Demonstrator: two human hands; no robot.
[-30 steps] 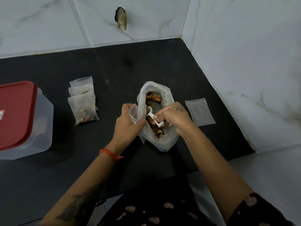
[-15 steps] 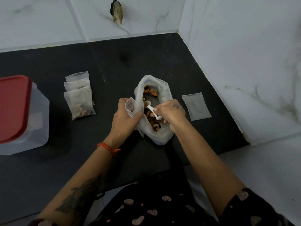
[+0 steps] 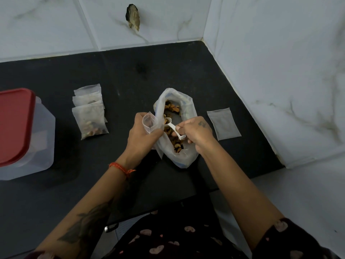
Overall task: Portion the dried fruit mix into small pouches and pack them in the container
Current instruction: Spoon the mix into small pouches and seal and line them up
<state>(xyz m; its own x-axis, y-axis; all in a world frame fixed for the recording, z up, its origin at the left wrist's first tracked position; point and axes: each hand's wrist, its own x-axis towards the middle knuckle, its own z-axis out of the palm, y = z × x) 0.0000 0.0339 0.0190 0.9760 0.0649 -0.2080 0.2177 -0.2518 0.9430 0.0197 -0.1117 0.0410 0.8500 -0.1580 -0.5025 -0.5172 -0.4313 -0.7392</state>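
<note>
Little has changed: left hand (image 3: 142, 131) still grips the small clear pouch (image 3: 149, 122); right hand (image 3: 196, 132) still pinches the white plastic scoop (image 3: 174, 128) over the translucent dried-fruit bag (image 3: 175, 128); filled pouches (image 3: 89, 114) lie at nine o'clock on the black counter (image 3: 130, 81).

open fruit bag (image 3: 186, 157), pouch (image 3: 149, 122) beside, three filled pouches (image 3: 89, 116)

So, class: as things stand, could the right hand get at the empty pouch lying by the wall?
Probably yes. The empty pouch lies flat on the black counter just right of the right hand, with nothing between them. But that hand's grip is on the white scoop, so it would need to set it down first.
</note>
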